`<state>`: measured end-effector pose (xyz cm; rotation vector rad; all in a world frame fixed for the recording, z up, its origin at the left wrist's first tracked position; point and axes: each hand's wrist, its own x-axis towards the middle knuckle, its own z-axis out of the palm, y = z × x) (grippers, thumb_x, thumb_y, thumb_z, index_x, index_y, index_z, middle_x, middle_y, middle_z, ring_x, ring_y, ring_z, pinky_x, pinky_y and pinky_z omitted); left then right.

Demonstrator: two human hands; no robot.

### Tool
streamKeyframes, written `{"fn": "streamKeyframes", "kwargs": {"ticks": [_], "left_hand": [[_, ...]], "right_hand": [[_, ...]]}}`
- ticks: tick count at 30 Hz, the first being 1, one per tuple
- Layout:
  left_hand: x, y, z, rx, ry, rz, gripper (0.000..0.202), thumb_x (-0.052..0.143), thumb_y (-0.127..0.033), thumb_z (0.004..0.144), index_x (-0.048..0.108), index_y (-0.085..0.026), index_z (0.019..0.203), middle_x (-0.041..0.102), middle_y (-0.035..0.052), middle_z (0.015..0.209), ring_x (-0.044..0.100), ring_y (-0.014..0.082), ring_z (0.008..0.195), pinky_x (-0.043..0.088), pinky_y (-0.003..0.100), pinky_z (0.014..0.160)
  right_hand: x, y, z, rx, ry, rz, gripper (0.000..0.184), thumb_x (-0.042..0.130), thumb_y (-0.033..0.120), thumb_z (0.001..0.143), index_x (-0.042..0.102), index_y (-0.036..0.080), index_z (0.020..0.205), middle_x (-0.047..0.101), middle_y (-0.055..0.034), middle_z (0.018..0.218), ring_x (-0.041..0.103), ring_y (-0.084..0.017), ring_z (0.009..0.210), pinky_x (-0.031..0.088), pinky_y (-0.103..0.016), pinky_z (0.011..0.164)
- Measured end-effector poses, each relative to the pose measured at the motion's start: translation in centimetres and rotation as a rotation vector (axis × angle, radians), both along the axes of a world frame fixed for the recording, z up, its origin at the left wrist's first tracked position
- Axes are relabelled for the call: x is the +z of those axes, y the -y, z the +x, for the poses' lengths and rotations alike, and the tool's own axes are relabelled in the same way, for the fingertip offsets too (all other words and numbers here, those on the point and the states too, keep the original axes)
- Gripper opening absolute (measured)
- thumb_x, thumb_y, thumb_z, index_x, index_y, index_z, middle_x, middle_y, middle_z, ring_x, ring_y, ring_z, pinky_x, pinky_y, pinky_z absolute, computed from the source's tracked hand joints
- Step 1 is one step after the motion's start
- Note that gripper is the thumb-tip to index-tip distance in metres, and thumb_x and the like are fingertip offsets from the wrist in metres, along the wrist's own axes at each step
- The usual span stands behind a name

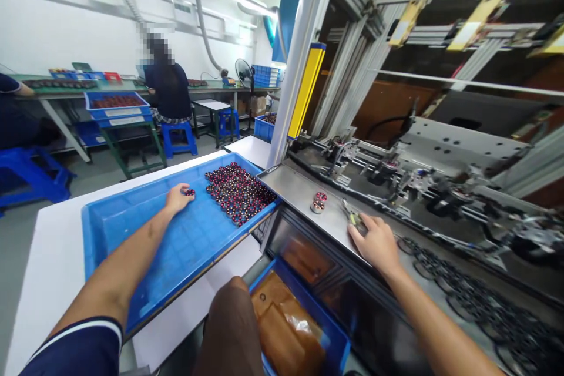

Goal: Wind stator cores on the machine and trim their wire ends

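Observation:
Over the blue tray (145,229), my left hand (177,200) has its fingers closed on a small round part with red-copper windings (190,192), which looks like a motor stator. Many similar stators (238,194) lie packed in the tray's far right part. My right hand (378,241) is wrapped round a pair of pliers (353,217) with yellow-green handles, low over the metal ledge (295,188). Left of the pliers' tip, two wound parts (318,204) sit close together on that ledge.
Machine fixtures (392,170) line the back of the ledge. Black rings (458,282) spread along its right side. A yellow guard bar (307,91) stands on the frame post. Below, a blue bin (339,341) holds brown bags. A person (170,85) sits at a far bench.

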<state>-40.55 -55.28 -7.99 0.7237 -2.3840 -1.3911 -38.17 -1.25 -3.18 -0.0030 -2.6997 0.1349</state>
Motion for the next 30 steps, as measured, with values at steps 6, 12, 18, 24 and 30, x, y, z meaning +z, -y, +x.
{"fn": "streamKeyframes", "kwargs": {"ticks": [6,12,18,24,30], "left_hand": [[-2.5,0.2,-4.0,-0.019,-0.092,-0.025,0.035,0.060,-0.034,0.092,0.058,-0.016,0.122,0.061,0.0098,0.122,0.063,0.0225,0.104,0.055,0.044,0.087],[-3.7,-1.5,-6.4,-0.028,-0.119,-0.071,0.036,0.059,-0.034,0.092,0.057,-0.016,0.123,0.061,0.0099,0.122,0.063,0.0226,0.104,0.055,0.044,0.087],[-2.4,-2.9,-5.1,0.008,-0.172,-0.135,0.036,0.060,-0.034,0.092,0.056,-0.016,0.124,0.061,0.0101,0.123,0.063,0.0230,0.105,0.055,0.045,0.088],[2.7,-10.7,-5.3,-0.272,-0.421,-0.203,0.039,0.064,-0.035,0.088,0.059,-0.016,0.122,0.060,0.0105,0.127,0.058,0.0269,0.116,0.046,0.051,0.100],[5.2,-25.8,-4.6,-0.830,-0.333,-0.196,0.029,0.064,-0.034,0.089,0.064,-0.014,0.110,0.069,0.0063,0.103,0.067,0.0188,0.091,0.056,0.042,0.085]], "right_hand": [[-0.5,-0.6,-0.2,0.009,-0.007,0.035,0.049,0.048,0.041,0.087,0.066,0.007,0.118,0.064,-0.0189,0.113,0.058,-0.031,0.101,0.046,-0.043,0.094],[-0.4,-0.3,0.1,0.005,0.015,-0.002,0.048,0.048,0.040,0.087,0.064,0.009,0.120,0.063,-0.0175,0.114,0.057,-0.030,0.102,0.044,-0.042,0.094],[0.4,0.7,0.9,-0.016,0.039,-0.033,0.042,0.048,0.037,0.088,0.064,0.012,0.119,0.062,-0.0162,0.114,0.054,-0.029,0.103,0.041,-0.040,0.093],[1.2,1.5,1.7,-0.045,0.108,-0.050,0.037,0.051,0.034,0.089,0.063,0.014,0.117,0.060,-0.0151,0.115,0.051,-0.027,0.105,0.038,-0.036,0.092],[1.6,1.6,2.4,-0.055,0.150,-0.090,0.034,0.054,0.038,0.092,0.061,0.014,0.116,0.058,-0.0117,0.121,0.052,-0.026,0.112,0.040,-0.042,0.096]]}}
